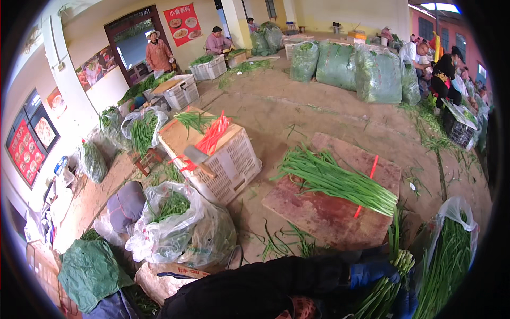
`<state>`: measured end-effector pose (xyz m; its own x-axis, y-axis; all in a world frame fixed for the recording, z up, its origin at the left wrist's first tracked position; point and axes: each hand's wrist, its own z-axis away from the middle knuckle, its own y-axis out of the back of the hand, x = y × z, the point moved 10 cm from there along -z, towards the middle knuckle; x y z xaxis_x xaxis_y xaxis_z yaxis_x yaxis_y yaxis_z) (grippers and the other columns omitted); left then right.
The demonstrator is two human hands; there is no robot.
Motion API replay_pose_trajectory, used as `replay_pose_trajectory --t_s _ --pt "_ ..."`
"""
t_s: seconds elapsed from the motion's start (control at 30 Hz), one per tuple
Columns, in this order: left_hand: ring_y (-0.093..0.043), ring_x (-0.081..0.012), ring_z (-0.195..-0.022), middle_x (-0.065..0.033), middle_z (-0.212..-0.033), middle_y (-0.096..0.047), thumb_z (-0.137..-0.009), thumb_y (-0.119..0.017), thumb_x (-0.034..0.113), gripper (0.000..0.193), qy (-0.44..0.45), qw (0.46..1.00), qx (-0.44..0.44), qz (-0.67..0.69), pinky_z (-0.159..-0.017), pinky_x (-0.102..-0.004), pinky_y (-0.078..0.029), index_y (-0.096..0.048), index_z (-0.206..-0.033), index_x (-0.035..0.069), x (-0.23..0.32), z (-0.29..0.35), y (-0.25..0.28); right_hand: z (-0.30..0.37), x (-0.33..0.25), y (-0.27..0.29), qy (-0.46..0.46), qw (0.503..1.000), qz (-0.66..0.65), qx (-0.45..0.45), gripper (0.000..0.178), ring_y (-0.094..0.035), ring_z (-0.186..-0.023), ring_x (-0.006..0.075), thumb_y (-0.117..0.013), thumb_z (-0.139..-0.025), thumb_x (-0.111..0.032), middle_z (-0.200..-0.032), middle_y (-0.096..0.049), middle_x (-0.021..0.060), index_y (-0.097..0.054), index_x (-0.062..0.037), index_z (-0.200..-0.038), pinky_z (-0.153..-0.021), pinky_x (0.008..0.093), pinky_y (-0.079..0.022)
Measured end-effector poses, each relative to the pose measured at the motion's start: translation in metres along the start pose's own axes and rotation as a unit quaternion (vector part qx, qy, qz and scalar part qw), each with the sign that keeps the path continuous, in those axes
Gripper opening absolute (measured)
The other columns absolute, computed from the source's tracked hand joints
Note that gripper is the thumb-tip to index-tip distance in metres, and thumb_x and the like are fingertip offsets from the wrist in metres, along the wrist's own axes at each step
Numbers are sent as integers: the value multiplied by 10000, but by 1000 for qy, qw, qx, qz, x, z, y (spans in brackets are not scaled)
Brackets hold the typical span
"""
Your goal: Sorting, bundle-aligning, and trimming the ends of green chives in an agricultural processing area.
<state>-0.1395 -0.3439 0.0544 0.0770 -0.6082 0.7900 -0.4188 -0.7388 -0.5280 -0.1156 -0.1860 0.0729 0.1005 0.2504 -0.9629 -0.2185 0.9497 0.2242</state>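
Near the lower right edge, my left hand [374,273] in a blue glove is closed on a bunch of green chives [402,261]. Its pale stem ends point up, and more leaves spread below. My right hand [407,304], also blue-gloved, is beside the same bunch; its fingers are mostly hidden. A larger pile of chives [334,181] lies on a reddish-brown board [313,215] on the floor. Under its stem end passes a red strip [358,211]. Right of my hands stands a clear plastic bag [458,207] full of long chives [445,266].
An upturned white crate [231,170] bears a wooden board, a cleaver [196,155], red strips [214,134] and loose chives. Left of me sit a stuffed plastic bag [207,234] and a green sheet [90,274]. Several people work farther off beside big green bags [336,66].
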Motion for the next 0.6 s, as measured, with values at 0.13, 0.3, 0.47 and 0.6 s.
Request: replay_pose_trajectory --t_s 0.13,0.3,0.47,0.6 --pt "-535 -107 -809 -21 -917 -565 -701 -595 19 405 22 997 -15 74 -718 -269 -464 -527 -1099 54 -5 1 -4 -4 28 6 -74 993 12 -94 304 -567 -957 131 -587 -878 -43 -1116 -628 69 -582 -31 -1182 -826 251 -445" --pt "-541 -110 -798 -24 -905 -564 -713 -581 17 369 34 998 -3 46 -701 -279 -469 -530 -1077 48 8 9 -4 4 -8 -19 -49 992 32 -114 230 -565 -905 127 -579 -877 -28 -1015 -630 41 -597 -34 -1106 -777 257 -460" --pt "-557 -115 -769 -33 -907 -571 -722 -587 27 313 -21 999 -8 -49 -680 -281 -473 -550 -1033 31 -19 5 17 9 -7 -20 -60 990 46 -116 194 -568 -877 142 -580 -881 -60 -970 -629 47 -604 -27 -1071 -762 277 -469" --pt "-563 -128 -800 -41 -930 -581 -739 -597 36 291 -15 999 -2 -40 -702 -287 -476 -558 -1027 14 -27 3 25 -10 7 29 4 988 137 -73 259 -585 -852 173 -562 -909 -167 -1028 -624 91 -596 -7 -1110 -760 290 -471"
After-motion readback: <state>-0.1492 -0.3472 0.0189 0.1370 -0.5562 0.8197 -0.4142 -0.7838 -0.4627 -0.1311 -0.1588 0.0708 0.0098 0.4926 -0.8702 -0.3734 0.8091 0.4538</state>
